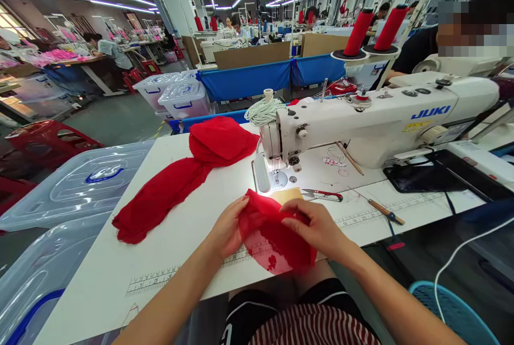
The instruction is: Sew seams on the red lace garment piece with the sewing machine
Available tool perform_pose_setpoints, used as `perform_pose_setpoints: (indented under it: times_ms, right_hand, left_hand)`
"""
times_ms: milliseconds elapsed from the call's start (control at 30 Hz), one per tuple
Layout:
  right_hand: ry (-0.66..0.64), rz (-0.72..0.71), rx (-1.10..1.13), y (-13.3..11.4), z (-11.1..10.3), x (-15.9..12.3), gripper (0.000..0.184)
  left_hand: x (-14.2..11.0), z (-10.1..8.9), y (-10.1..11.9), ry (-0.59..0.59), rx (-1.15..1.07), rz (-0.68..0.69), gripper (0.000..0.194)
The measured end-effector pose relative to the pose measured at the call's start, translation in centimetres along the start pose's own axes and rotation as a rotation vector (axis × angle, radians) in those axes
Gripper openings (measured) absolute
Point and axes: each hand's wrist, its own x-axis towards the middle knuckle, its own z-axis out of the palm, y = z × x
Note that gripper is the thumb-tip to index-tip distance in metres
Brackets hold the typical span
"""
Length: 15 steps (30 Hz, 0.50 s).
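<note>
A piece of sheer red fabric [277,238] with darker lace-like patches hangs between my hands, over the table's front edge. My left hand [231,227] pinches its upper left edge. At the upper right, my right hand [313,224] has its fingers closed on the same fabric. Just beyond my hands stands a white sewing machine [361,120], its needle area [277,173] lit and no cloth visible under the foot. Red-handled thread snips [321,195] lie right behind my right hand. Left of the machine rests a long bunched pile of red fabric [172,189].
The white table [193,248] has a printed ruler along its front. An awl [385,211], tweezers [349,157] and a dark phone-like slab [413,173] lie to the right. Clear plastic bins [84,184] stand at the left, a blue basket [450,307] below right. A co-worker [421,50] sits beyond the machine.
</note>
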Motion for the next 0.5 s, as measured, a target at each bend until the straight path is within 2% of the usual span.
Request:
perform_pose_setpoints:
  times_ms: [100,200,300,400,500]
  right_hand:
    - [-0.163,-0.294,-0.325,-0.7,1.8,-2.1,0.022]
    - [-0.189,-0.458,-0.551,-0.3,3.5,-3.5,0.031]
    - [-0.161,-0.459,-0.59,0.3,4.2,-4.0,0.032]
    - [-0.149,-0.405,-0.579,0.4,4.0,-4.1,0.029]
    - [-0.106,-0.318,-0.446,-0.1,3.3,-4.0,0.024]
  left_hand:
    - [0.1,0.0,-0.1,0.036,-0.063,0.012,0.008]
    - [0.2,0.0,-0.2,0.047,-0.085,0.018,0.008]
    - [0.1,0.1,-0.3,0.043,-0.121,0.007,0.009]
    - [-0.1,0.1,-0.4,0.024,-0.146,-0.001,0.01]
    - [-0.2,0.0,-0.4,0.004,-0.132,0.036,0.009]
